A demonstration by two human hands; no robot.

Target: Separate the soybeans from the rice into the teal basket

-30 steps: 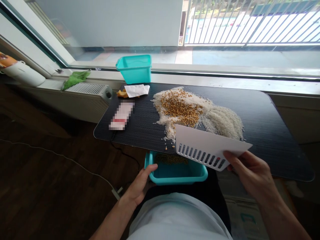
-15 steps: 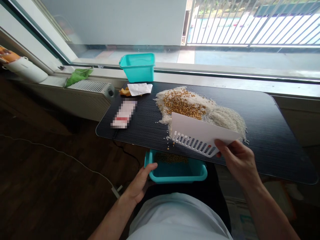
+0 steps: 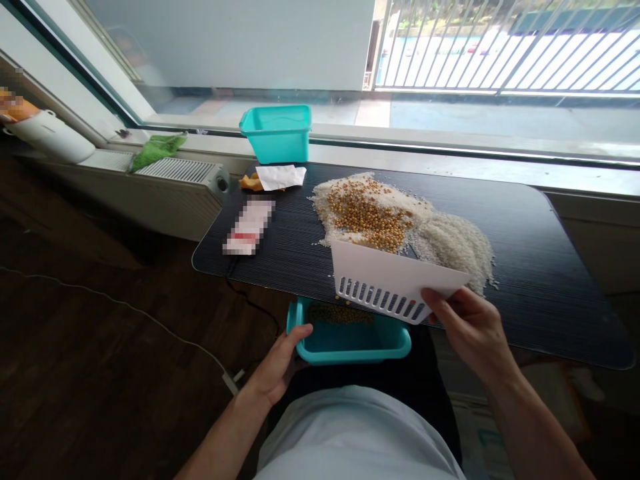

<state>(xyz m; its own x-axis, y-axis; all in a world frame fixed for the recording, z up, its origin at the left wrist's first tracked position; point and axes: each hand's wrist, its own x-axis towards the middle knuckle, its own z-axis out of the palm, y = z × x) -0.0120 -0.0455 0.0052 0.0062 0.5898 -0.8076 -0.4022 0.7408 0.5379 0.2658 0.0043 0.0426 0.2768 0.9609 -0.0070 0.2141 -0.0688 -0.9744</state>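
My right hand (image 3: 467,327) grips the right end of a white slotted plastic sheet (image 3: 393,270), tilted with its slotted edge toward me at the table's front. Behind the sheet lies a pile of white rice (image 3: 455,243) with golden round beans (image 3: 370,217) spread over its left part. My left hand (image 3: 280,360) is closed on the left rim of a teal tub (image 3: 363,357), held below the table edge over my lap. Darker small beans or grains (image 3: 340,313) lie in the tub's far side.
A second teal tub (image 3: 283,137) stands at the back of the dark table (image 3: 545,267), by the window. Beside it are a white paper (image 3: 281,177) and something yellow (image 3: 250,182). A pixelated pinkish object (image 3: 250,227) lies at left with a cable. A radiator (image 3: 175,170) bears a green cloth (image 3: 159,152).
My right hand has drawn the white sheet toward me and slightly left, nearer the tub. More beans show behind it. The left hand and tub have hardly moved.
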